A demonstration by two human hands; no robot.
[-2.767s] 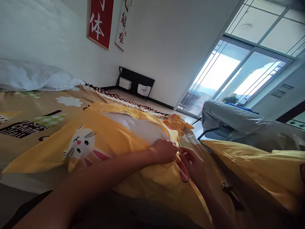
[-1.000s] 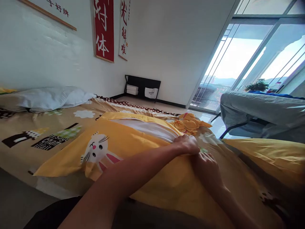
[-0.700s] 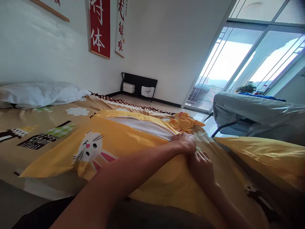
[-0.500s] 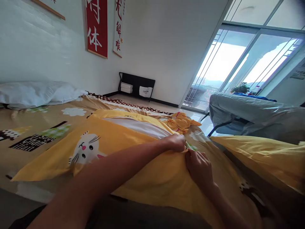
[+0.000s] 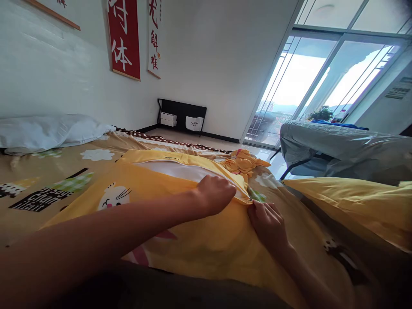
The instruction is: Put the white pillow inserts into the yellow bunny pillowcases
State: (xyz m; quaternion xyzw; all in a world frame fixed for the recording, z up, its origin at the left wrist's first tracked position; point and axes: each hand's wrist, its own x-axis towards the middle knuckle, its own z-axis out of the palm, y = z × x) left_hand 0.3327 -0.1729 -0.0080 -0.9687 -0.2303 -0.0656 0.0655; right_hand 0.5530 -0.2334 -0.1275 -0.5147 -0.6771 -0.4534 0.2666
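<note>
On the bed [image 5: 48, 171], the left hand [image 5: 215, 194] presses closed onto a yellow pillowcase [image 5: 180, 231] while the right hand [image 5: 267, 223] pinches its open edge over the white pillow [image 5: 174, 171]; tugging too hard could snag or tear the fabric there.

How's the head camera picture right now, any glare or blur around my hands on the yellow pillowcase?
Head view: the window is blown out white; the left hand and right hand on the yellow pillowcase are sharp but dim; the near left forearm is soft and shadowed; walls lean from wide-angle distortion.
</note>
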